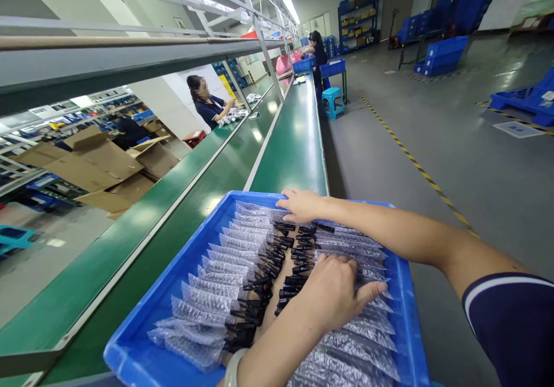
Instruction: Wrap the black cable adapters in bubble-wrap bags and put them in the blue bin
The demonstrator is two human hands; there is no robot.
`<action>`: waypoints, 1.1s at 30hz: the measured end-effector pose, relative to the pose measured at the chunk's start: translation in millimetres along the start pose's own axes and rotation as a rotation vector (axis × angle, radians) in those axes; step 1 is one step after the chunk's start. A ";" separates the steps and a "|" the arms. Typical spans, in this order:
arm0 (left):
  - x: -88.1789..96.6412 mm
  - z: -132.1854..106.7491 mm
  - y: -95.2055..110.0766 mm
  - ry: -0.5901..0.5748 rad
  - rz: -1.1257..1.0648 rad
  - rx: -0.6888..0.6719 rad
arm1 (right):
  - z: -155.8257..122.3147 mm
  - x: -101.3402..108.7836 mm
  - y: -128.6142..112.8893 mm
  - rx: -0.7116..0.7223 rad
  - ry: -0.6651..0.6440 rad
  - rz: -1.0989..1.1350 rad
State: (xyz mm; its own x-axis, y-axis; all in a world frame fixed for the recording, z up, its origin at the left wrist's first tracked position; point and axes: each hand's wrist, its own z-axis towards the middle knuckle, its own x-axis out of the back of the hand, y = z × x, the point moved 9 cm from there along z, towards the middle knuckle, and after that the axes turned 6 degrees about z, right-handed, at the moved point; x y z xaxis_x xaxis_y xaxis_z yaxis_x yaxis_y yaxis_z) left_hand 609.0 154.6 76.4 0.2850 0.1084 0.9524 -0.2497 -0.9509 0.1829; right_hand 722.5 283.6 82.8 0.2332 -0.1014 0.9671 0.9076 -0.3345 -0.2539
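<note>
Grey polished concrete floor fills the right of the factory hall, crossed by a striped yellow-black line, with stacks of blue plastic crates far off. Running from near to far is a long conveyor line with a smooth green belt under a metal frame of rails and strip lights; flattened brown cardboard boxes lie to the left beyond it. Two other people work far along the line, one seated on the left side, one standing at the far end near a small blue stool.

Nearest sits a shallow blue plastic tray — rectangular, with a rounded rim — on the belt. It holds two rows of bubble-wrapped parts, crinkly clear sleeves with black plug ends meeting along the middle.

Left hand lies palm down on the near right row, fingers spread flat over the wrap, gripping nothing. Right hand reaches to the tray's far edge, fingers curled loosely on the far sleeves; whether it pinches one I cannot tell.
</note>
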 end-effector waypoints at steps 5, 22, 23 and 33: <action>6.1 4.2 1.7 0.226 0.157 -0.093 | 0.0 1.3 1.8 -0.005 0.003 0.037; 33.8 -2.2 -50.1 0.498 0.229 0.191 | -9.0 35.3 6.8 -0.016 0.161 0.048; 39.5 -5.5 -62.0 0.525 0.231 0.257 | -12.8 44.2 6.8 -0.030 0.176 0.035; 26.2 0.7 -69.5 0.405 0.143 0.007 | -143.2 73.0 22.7 -0.396 0.059 -0.194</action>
State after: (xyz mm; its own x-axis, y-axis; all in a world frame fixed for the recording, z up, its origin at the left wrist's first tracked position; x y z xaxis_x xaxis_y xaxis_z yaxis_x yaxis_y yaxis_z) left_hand 634.5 223.3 88.5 -0.1386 0.0789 0.9872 -0.2539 -0.9663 0.0415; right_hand 710.1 134.4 145.6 0.0409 -0.0507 0.9979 0.7261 -0.6846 -0.0646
